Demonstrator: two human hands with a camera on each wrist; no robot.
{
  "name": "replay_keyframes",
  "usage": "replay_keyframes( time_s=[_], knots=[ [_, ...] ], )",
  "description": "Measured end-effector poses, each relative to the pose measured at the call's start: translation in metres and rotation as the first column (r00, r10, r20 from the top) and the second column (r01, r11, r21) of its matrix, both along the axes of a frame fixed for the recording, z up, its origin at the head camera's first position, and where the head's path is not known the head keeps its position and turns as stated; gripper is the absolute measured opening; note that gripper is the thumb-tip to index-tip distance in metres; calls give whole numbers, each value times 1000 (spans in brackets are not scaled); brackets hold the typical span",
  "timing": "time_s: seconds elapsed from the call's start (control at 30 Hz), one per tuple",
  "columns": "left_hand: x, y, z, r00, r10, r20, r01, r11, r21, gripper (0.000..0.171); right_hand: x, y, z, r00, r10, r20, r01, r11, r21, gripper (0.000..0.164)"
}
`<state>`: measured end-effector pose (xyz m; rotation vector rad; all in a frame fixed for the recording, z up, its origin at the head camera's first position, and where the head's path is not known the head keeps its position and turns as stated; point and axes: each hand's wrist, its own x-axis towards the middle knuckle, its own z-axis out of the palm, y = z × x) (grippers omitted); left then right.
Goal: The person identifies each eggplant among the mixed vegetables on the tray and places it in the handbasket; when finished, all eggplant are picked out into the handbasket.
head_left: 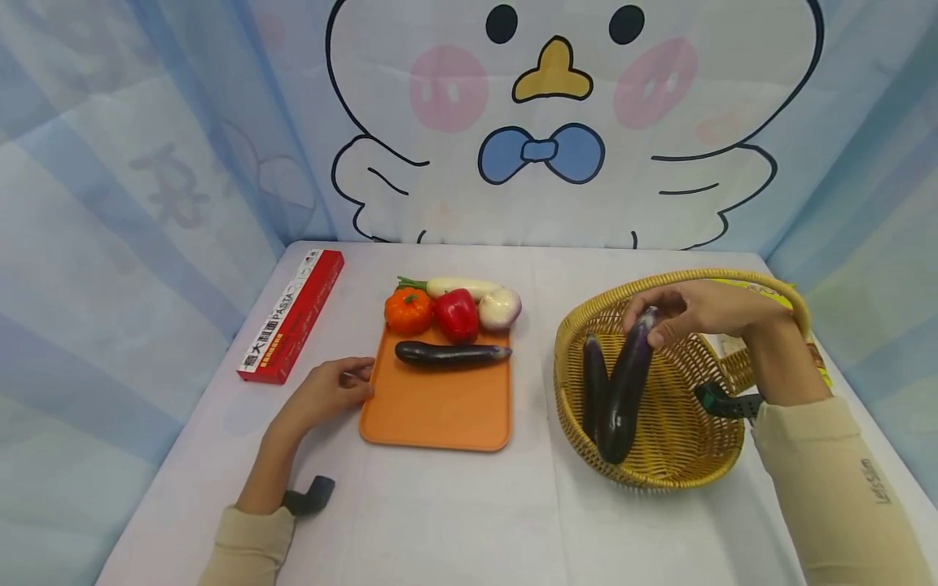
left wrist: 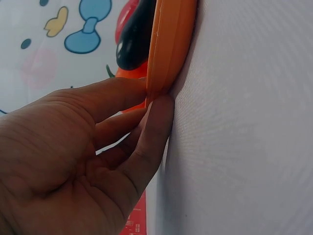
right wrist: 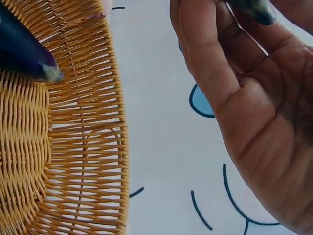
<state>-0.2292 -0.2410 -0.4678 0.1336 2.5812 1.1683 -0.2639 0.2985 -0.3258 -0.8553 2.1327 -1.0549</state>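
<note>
My right hand (head_left: 689,313) pinches the top end of an eggplant (head_left: 626,391), which hangs tilted over the wicker basket (head_left: 689,439). Another eggplant (head_left: 593,382) lies inside the basket, on its left side; its pale tip also shows in the right wrist view. At the left edge of the orange tray (head_left: 440,415), my left hand (head_left: 333,391) holds the rim between thumb and fingers, as the left wrist view shows. Across the tray lies a third eggplant (head_left: 450,354). Behind it sit an orange pumpkin-shaped vegetable (head_left: 408,311), a red bell pepper (head_left: 457,316) and a purple-white onion or turnip (head_left: 500,308).
A white radish (head_left: 458,286) with a green top lies behind the tray's vegetables. To the left is a red pasta box (head_left: 293,317). The basket's handle (head_left: 703,274) arches behind my right hand. A yellow package (head_left: 777,293), partly hidden, lies beyond the basket.
</note>
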Motion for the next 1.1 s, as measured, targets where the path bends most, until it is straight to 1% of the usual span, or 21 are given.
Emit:
replay_keyframes(
  time_s=[0.1,0.27,0.33,0.43,0.67,1.03,1.1],
  knots=[
    [0,0,0,1000,3,1,-3,1000,1,54,-3,0,-1,999,-38,0,38,998,40,20],
    [0,1,1,1000,0,1,0,1000,2,54,-7,3,-5,1000,-15,-1,15,999,50,19],
    [0,1,1,1000,1,1,-1,1000,-1,53,-8,4,-8,999,-30,16,29,998,60,20],
    [0,2,1,1000,3,3,-3,1000,1,53,-9,6,-11,999,-43,19,41,996,74,21],
    [0,4,2,1000,-9,4,9,1000,2,53,-13,9,-17,1000,-9,-16,10,997,78,22],
    [1,2,3,1000,0,14,0,1000,-2,55,-24,11,-28,1000,7,-3,-7,997,83,24],
    [1,2,3,1000,2,15,-2,1000,-4,55,-26,11,-31,1000,4,14,-5,997,83,25]
  ],
)
